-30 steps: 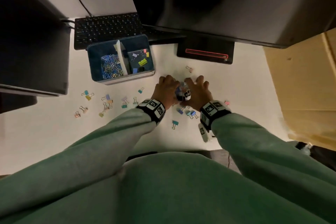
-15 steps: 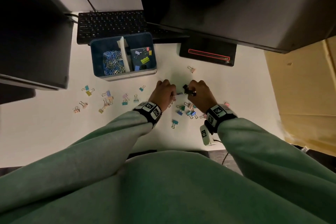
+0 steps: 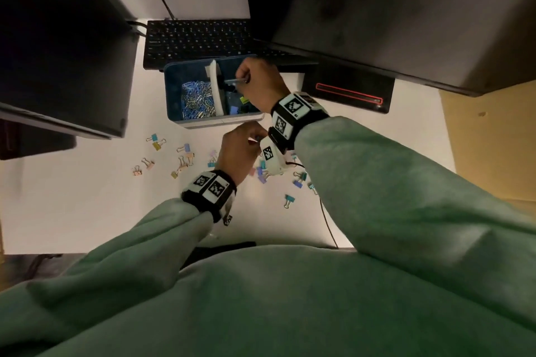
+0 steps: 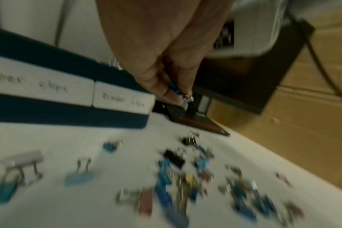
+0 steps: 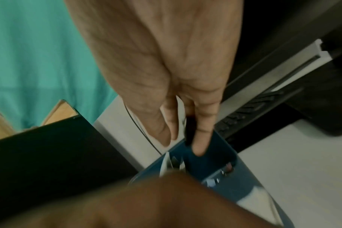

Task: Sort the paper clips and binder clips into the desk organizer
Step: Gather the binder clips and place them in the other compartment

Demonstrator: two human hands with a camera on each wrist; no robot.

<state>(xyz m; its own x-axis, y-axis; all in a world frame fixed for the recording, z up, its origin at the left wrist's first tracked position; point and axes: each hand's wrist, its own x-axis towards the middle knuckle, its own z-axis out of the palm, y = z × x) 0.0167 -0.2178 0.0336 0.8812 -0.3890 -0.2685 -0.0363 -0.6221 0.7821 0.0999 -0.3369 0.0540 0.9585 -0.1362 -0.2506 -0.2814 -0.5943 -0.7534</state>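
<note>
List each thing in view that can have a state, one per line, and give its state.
Right hand: over the organizer's right compartment, pinching a black binder clip.
Left hand: near the organizer's front, pinching a small blue clip.
Desk organizer: open-topped; paper clips in the left compartment, binder clips in the right.
Loose binder clips: scattered on the desk, unsorted.
</note>
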